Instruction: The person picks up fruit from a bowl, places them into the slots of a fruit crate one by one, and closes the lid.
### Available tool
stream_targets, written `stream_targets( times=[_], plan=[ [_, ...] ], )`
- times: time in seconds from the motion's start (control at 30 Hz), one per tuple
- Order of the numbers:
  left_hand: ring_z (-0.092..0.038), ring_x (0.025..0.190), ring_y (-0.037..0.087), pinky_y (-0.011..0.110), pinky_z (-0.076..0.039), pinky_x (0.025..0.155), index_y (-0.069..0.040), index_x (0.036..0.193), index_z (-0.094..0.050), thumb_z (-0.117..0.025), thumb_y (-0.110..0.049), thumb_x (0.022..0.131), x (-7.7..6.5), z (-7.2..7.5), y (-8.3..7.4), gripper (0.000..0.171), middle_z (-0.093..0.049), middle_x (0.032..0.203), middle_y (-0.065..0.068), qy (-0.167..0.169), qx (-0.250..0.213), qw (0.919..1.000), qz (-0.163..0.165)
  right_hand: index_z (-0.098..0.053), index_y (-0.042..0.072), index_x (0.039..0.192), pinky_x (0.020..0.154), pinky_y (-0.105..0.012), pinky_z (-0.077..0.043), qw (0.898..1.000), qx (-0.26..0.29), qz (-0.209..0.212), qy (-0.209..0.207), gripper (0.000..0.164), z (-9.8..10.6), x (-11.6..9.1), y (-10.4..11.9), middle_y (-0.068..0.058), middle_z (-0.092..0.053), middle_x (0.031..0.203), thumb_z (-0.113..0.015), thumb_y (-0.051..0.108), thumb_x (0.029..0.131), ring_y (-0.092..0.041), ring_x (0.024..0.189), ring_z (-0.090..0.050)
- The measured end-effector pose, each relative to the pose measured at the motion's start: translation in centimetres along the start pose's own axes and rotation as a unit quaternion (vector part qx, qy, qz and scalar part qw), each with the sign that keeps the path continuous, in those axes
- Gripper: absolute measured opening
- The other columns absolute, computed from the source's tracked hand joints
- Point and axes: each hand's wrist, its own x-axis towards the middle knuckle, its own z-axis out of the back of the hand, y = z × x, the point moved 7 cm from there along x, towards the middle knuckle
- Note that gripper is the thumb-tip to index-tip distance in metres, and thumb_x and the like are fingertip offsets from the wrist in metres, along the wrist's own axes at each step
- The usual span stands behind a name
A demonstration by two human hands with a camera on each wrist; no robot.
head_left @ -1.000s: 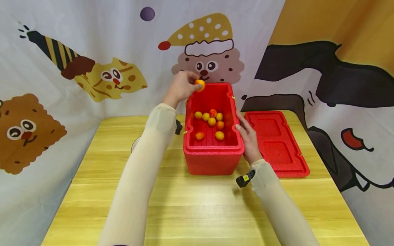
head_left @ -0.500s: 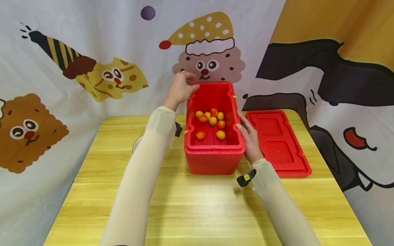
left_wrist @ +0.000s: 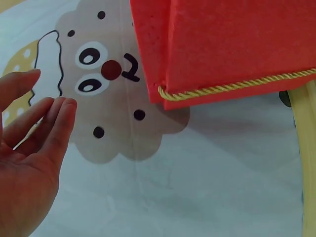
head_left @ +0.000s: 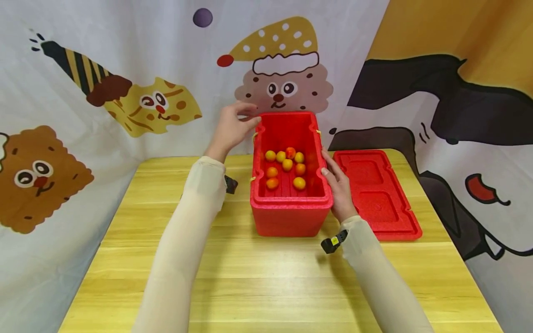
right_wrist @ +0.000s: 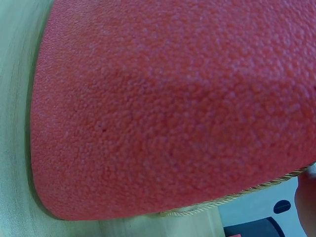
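Observation:
A red foam box (head_left: 287, 217) with yellow rope along its sides stands on the table, its top uncovered. Inside lie several small round yellow-to-orange fruits (head_left: 287, 165), most of them grouped mid-box and two by the left wall. My left hand (head_left: 233, 127) is raised at the box's back left corner, thumb tip close by the rim. In the left wrist view the left hand (left_wrist: 37, 133) has its fingers extended, with nothing between them and the thumb. My right hand (head_left: 338, 187) rests along the box's right side, fingers fairly straight, thumb at the rim.
A red lid (head_left: 376, 194) with two square recesses lies flat right of the box. Behind the wooden table (head_left: 266, 282) hangs a printed curtain (head_left: 166, 27). A black camera (head_left: 333, 241) sits on the right wrist.
The left hand has let go of an orange fruit, which dropped into the box and lies near the left wall. That hand then moved left off the opening. The right hand stays put.

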Motion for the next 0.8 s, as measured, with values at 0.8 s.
stream_targets(
  times=[0.8],
  plan=[
    [-0.062,0.102,0.024,0.037,-0.05,0.094,0.02,0.11,-0.06,-0.066,0.011,0.087,-12.1,6.7,1.5,0.026,-0.059,0.111,0.031,-0.114,-0.119,0.9861,-0.024,-0.038,0.022,0.153,0.1,-0.046,-0.04,1.0,0.006,0.001,0.0,0.054,0.1,0.1,-0.1,0.008,-0.03,0.157,-0.055,0.02,0.102,-0.019,0.142,-0.027]
  ],
)
